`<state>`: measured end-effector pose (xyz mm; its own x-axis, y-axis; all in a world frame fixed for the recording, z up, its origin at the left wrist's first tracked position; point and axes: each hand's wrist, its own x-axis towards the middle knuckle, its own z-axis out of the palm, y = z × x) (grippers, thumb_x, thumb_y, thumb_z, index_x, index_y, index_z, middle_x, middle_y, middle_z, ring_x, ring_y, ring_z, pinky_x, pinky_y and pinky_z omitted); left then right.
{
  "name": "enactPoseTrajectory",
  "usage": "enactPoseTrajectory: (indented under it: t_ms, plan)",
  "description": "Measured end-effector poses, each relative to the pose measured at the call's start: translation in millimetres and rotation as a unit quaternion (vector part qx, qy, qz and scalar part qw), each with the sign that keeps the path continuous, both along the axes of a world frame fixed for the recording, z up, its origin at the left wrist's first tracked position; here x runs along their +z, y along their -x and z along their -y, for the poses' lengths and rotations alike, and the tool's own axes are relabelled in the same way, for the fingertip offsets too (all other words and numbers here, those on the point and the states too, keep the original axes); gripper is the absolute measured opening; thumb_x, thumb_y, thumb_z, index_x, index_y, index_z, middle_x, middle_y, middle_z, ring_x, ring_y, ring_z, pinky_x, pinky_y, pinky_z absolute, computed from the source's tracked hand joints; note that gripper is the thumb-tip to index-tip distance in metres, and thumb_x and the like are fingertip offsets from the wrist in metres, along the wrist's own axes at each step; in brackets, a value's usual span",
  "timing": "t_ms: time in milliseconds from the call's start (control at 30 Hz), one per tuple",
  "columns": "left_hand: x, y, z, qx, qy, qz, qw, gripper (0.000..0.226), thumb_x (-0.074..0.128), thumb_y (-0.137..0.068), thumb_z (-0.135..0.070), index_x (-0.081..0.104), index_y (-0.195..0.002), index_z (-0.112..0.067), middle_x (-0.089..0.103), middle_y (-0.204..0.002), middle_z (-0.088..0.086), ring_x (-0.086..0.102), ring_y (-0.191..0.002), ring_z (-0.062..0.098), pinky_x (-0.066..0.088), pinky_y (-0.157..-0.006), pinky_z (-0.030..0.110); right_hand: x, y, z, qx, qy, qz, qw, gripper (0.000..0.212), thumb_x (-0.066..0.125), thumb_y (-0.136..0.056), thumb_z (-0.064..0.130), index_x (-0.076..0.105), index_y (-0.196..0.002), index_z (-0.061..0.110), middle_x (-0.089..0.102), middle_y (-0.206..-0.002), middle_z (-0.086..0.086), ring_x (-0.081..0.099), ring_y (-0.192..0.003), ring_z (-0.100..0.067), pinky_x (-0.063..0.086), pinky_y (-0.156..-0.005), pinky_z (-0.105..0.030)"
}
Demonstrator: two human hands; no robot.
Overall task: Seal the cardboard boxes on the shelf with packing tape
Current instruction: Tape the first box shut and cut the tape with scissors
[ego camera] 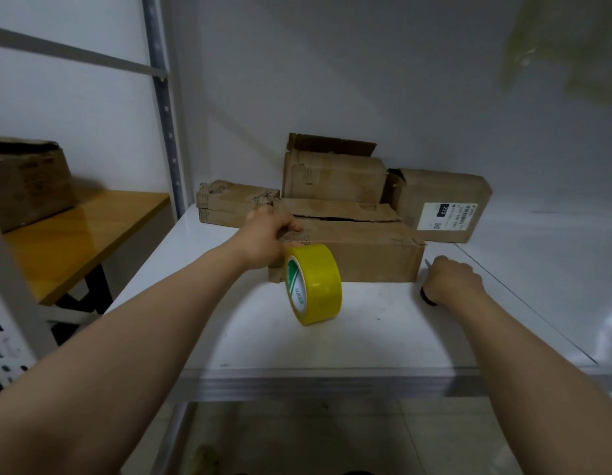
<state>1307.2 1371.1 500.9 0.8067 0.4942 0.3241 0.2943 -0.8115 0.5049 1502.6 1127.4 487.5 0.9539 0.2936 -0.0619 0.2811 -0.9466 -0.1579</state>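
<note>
Here, left hand (271,234) over box (366,264), right hand (452,281) around knife (428,298).

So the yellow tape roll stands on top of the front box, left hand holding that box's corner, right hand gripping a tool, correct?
No. The head view shows the yellow tape roll standing on the white shelf in front of the front box, not on top. The left hand does hold its corner; the right hand grips a black-handled tool.
</note>
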Motion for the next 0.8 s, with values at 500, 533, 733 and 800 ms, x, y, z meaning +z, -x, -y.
enactPoseTrajectory:
  t_ms: [500, 533, 733, 800]
  plan:
    - [3.9, 0.2, 3.2, -0.071, -0.061, -0.081, 0.992, 0.045, 0.054, -0.103, -0.033, 0.046, -0.147, -0.038, 0.037, -0.159, -0.001, 0.024, -0.144, 0.026, 0.017, -0.118, 0.039, 34.4, 10.5, 12.8, 0.060, 0.104, -0.066, 0.991, 0.031, 0.072, -0.084, 0.006, 0.056, -0.109, 0.000, 0.058, -0.094, -0.012, 0.064, -0.091, -0.029, 0.057, -0.080, -0.036]
    - [3.8, 0.4, 3.4, -0.073, -0.058, -0.080, 0.992, 0.045, 0.054, -0.103, -0.033, 0.046, -0.147, -0.037, 0.037, -0.159, -0.002, 0.024, -0.144, 0.026, 0.016, -0.118, 0.039, 39.4, 10.4, 16.5, 0.058, 0.086, -0.063, 0.993, 0.037, 0.070, -0.086, 0.006, 0.055, -0.118, -0.002, 0.056, -0.097, -0.013, 0.064, -0.097, -0.030, 0.056, -0.084, -0.036]
    - [2.5, 0.0, -4.6, -0.093, -0.003, -0.068, 0.993, 0.051, 0.066, -0.096, -0.030, 0.050, -0.144, -0.041, 0.039, -0.158, -0.001, 0.026, -0.147, 0.026, 0.020, -0.123, 0.051, 83.0, 24.6, 27.3, 0.075, -0.120, 0.031, 0.989, 0.010, 0.064, -0.085, -0.003, 0.060, -0.094, -0.003, 0.067, -0.076, -0.018, 0.068, -0.063, -0.032, 0.054, -0.053, -0.037]
    - [5.3, 1.5, -3.3, -0.097, 0.017, -0.077, 0.992, 0.053, 0.067, -0.096, -0.027, 0.050, -0.145, -0.040, 0.038, -0.158, -0.001, 0.028, -0.147, 0.022, 0.024, -0.123, 0.048, 89.2, 36.7, 2.7, 0.178, -0.222, 0.018, 0.958, 0.018, 0.066, -0.081, -0.003, 0.063, -0.097, 0.005, 0.068, -0.082, -0.019, 0.068, -0.071, -0.035, 0.057, -0.062, -0.045]
